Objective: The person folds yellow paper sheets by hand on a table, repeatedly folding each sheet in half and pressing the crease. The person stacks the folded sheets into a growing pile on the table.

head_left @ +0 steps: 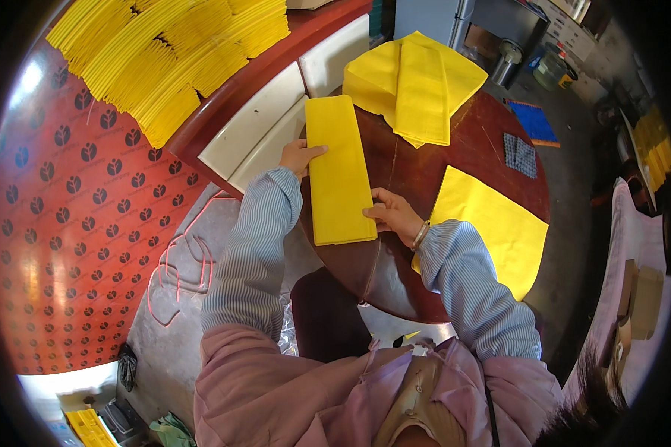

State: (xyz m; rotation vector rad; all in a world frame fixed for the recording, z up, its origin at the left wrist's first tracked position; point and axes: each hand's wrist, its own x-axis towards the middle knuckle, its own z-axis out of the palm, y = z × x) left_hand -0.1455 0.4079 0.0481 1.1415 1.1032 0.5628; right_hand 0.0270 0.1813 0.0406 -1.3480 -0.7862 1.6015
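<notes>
A long folded piece of yellow fabric [339, 171] lies at a slight tilt in front of me, over the left part of a dark red round table. My left hand [298, 157] grips its left edge, thumb on top and the other fingers mostly hidden. At its lower right edge my right hand [395, 214] pinches the fabric between thumb and fingers. Beyond it rests another yellow piece [423, 89], a folded strip lying over a wider spread part. A flatter yellow sheet [492, 227] sits at the right, partly under my right forearm.
Stacks of folded yellow pieces [171, 59] fill the far left on a red patterned surface [74, 223]. White drawer fronts [257, 123] border the round table [492, 149]. A grey checked cloth [520, 155] and a blue piece [533, 123] lie at its right. Pink cord [168, 276] trails on the floor.
</notes>
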